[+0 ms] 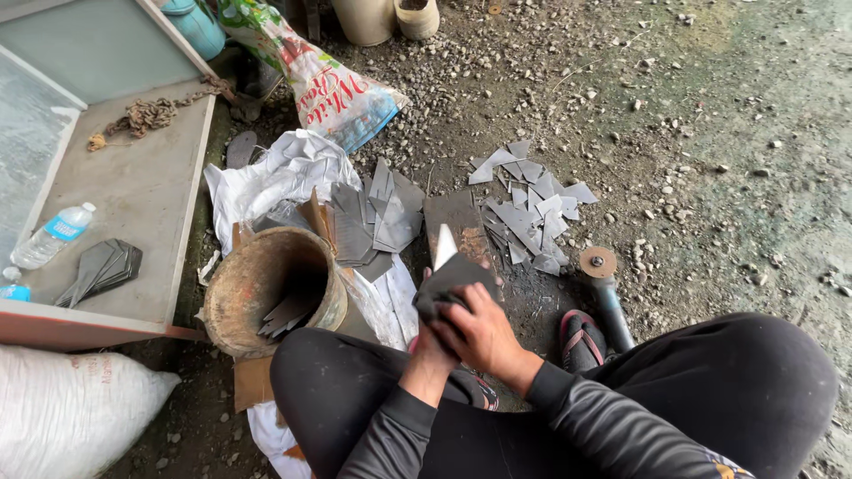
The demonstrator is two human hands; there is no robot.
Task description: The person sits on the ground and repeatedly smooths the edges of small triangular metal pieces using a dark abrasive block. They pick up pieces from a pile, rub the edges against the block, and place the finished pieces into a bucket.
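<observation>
A: What have the hands got?

B: Both are closed on one dark metal blade, a flat pointed piece standing up from the grip with its pale tip at twelve o'clock. The right hand wraps it from the four o'clock side, fingers curled tight over the lower end. The left hand sits just beside the right, at its nine o'clock, and seems to grip through a dark cloth bunched round the base of the blade. I cannot tell exactly how its fingers lie under the cloth.

A: So where is the blade relative to the hands?

B: Above them, at twelve o'clock, its lower part buried in the two fists and the rest sticking out over a rusty flat plate on the ground.

A: And around it?

B: At two o'clock from the hands lies a scatter of grey metal offcuts on the gravel. At three o'clock, near the sandalled foot, an angle grinder rests with its disc up. At nine o'clock a worn round bucket holds more dark blades. At eleven o'clock a pile of cut sheet pieces sits on white sacking. Further out at nine o'clock a low bench carries a water bottle and a fan of finished blades.
</observation>
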